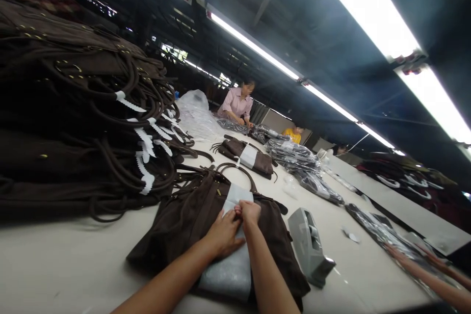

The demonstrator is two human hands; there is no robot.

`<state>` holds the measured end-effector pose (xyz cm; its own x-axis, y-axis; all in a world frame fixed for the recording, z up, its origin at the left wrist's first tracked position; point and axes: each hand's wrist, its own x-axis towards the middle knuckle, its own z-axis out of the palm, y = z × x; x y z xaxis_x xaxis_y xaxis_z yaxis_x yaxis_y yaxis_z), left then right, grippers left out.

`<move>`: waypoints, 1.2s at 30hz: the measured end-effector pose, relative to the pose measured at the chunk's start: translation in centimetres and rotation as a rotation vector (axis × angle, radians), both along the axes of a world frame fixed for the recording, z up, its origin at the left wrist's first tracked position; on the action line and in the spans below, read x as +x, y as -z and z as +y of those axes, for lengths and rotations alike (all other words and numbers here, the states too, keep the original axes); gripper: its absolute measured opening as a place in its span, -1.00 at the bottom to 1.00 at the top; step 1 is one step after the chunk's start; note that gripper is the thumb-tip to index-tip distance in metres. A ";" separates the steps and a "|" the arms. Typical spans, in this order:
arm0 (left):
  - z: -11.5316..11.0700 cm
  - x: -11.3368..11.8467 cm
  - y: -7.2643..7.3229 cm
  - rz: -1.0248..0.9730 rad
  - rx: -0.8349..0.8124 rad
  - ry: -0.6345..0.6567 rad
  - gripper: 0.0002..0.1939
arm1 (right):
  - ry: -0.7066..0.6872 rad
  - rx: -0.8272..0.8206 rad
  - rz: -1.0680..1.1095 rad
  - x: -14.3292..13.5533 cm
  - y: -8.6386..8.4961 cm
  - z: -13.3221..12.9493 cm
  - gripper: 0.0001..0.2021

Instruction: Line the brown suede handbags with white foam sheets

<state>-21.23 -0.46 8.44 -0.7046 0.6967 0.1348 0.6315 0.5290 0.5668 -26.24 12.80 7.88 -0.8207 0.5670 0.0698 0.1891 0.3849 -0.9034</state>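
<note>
Left hand [223, 235] and right hand [250, 212] at pale strip [230, 277] across brown bag [184, 223].
Left palm-down, flattish; right curled, can't tell if gripping.

Right fingers [239, 208] partly hidden, hold unclear, forearms [180, 270] cut off below, bag pile [47, 157] cropped at left

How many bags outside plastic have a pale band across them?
2: the near bag, under the left hand and right hand, and the far bag beyond it on the table. Others may be hidden.
</note>
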 end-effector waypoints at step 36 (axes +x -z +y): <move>0.4 -0.2 0.5 0.019 0.068 -0.137 -0.40 | 0.002 0.312 -0.400 1.8 -1.6 0.7 -0.38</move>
